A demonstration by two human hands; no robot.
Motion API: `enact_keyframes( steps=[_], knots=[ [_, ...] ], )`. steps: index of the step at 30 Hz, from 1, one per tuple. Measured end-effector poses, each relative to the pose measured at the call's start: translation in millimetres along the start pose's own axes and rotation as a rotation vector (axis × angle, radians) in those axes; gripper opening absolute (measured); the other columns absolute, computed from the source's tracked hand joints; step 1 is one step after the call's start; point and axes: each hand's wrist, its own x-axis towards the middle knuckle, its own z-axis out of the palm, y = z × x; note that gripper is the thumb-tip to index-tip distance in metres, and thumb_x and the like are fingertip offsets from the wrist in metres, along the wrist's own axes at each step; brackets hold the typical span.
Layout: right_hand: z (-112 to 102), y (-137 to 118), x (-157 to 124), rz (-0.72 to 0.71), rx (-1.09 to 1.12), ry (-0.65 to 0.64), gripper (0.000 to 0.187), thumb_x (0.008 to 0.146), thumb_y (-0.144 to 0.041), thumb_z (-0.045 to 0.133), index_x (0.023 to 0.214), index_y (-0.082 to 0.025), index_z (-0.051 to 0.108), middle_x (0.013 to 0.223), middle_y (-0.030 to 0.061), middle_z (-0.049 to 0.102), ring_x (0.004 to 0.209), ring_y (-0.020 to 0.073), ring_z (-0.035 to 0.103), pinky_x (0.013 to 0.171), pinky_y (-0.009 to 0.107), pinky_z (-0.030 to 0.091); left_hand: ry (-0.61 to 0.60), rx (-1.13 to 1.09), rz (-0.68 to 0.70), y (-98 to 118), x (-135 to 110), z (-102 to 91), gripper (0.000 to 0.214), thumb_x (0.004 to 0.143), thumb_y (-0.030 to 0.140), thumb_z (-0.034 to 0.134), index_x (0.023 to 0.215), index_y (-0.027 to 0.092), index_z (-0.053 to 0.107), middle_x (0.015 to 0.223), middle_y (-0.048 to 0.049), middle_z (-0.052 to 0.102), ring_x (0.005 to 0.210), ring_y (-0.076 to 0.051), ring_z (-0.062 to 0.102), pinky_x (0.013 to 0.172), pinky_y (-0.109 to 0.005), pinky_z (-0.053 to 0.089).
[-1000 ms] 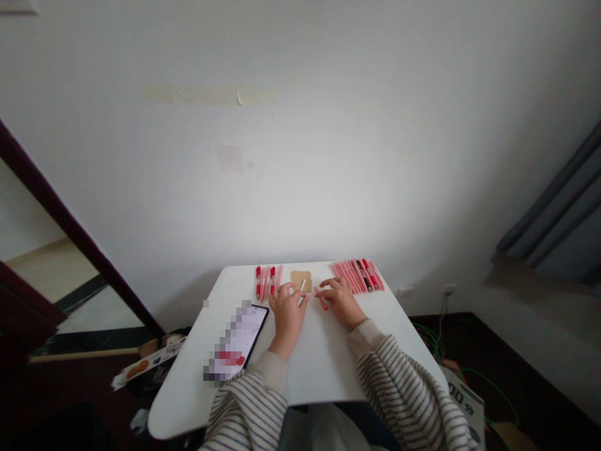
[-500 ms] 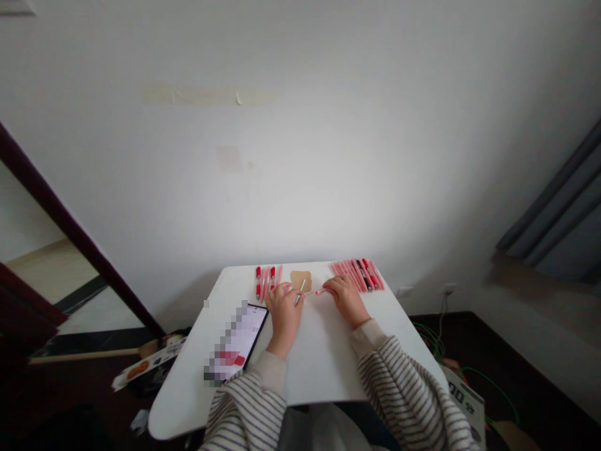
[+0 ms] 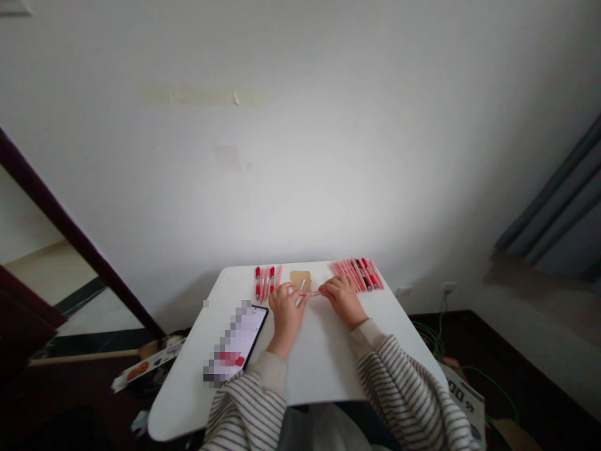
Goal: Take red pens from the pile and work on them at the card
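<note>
Over the far part of the white table, my left hand (image 3: 287,316) and my right hand (image 3: 345,302) pinch opposite ends of a slim pink pen (image 3: 314,293). The pen lies level between my fingertips; its ends are hidden by my fingers. Just behind it is a tan pad (image 3: 300,276) with a small thin white piece (image 3: 303,284) on it. Beyond my left fingers is a short row of pink and red pens (image 3: 265,283). Beside my right hand, a longer row of pink pens (image 3: 357,274) includes some red and black ones.
A phone (image 3: 239,341), partly pixelated, lies left of my left forearm on the white table (image 3: 323,369). The wall (image 3: 300,188) rises right behind the table's far edge. Green cables (image 3: 432,338) and a printed box (image 3: 464,401) are on the floor to the right.
My fingertips have come slightly closer together, and the thin pink parts between them now form one line. A dark-tipped piece seen at my left fingers no longer shows.
</note>
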Motion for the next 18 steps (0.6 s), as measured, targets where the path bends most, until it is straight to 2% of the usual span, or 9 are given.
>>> enact_keyframes(
  steps=[9, 13, 18],
  knots=[
    [9, 5, -2, -0.016, 0.068, -0.003, 0.016, 0.091, -0.028, 0.061, 0.102, -0.030, 0.073, 0.097, 0.0034, 0.071, 0.100, 0.0228, 0.053, 0.094, 0.041, 0.035, -0.036, -0.025, -0.016, 0, 1, -0.3, 0.011, 0.078, 0.031, 0.069, 0.087, 0.029, 0.075, 0.116, -0.0039, 0.061, 0.112, -0.024, 0.051, 0.099, -0.043, 0.037],
    [15, 14, -3, 0.072, 0.178, 0.054, 0.018, 0.093, -0.031, 0.057, 0.100, -0.028, 0.073, 0.094, 0.0047, 0.071, 0.098, 0.0226, 0.054, 0.090, 0.039, 0.040, -0.028, 0.000, -0.045, 0, 2, -3.1, 0.019, 0.076, 0.028, 0.071, 0.094, 0.029, 0.074, 0.116, -0.0039, 0.061, 0.114, -0.024, 0.050, 0.101, -0.044, 0.036],
    [22, 23, -3, 0.195, 0.300, 0.165, 0.025, 0.092, -0.040, 0.055, 0.102, -0.024, 0.072, 0.097, 0.0079, 0.069, 0.096, 0.0227, 0.059, 0.087, 0.038, 0.045, 0.003, 0.110, -0.074, -3, 1, -8.3, 0.018, 0.075, 0.030, 0.070, 0.093, 0.028, 0.073, 0.117, -0.0050, 0.060, 0.117, -0.026, 0.048, 0.107, -0.049, 0.029]
  ],
)
